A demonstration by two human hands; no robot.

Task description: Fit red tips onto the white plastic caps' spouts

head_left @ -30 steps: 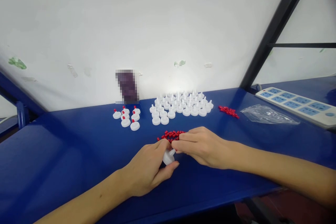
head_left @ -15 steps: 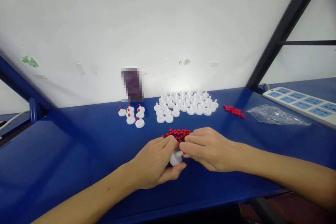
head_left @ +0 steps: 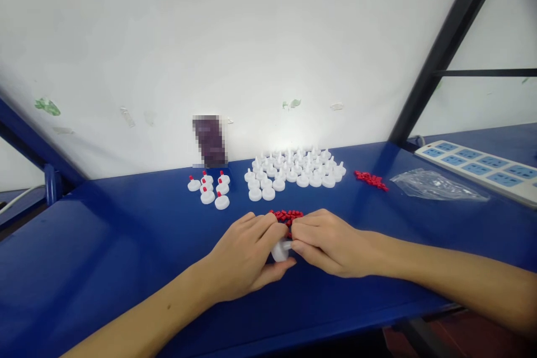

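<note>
My left hand [head_left: 249, 254] grips a white nozzle cap [head_left: 279, 251], tipped on its side so the spout points right. The thumb is below and the curled fingers are above it. My right hand [head_left: 333, 243] is closed in a pinch at the spout's tip. Its fingers cover that end; a trace of red showed there a moment ago. Just behind both hands lies a pile of small red caps [head_left: 288, 215], partly hidden by the fingers.
Several white nozzle caps with red tips [head_left: 222, 201] stand at the left back. A larger group of plain white nozzle caps [head_left: 302, 179] stands right of them. Further right are more red caps [head_left: 371, 180], a clear plastic bag [head_left: 436, 184] and a power strip [head_left: 474, 166].
My right fingers have closed in further over the spout's tip, and the bit of red there is now covered. My left hand still holds the white nozzle cap. The view has shifted slightly.
</note>
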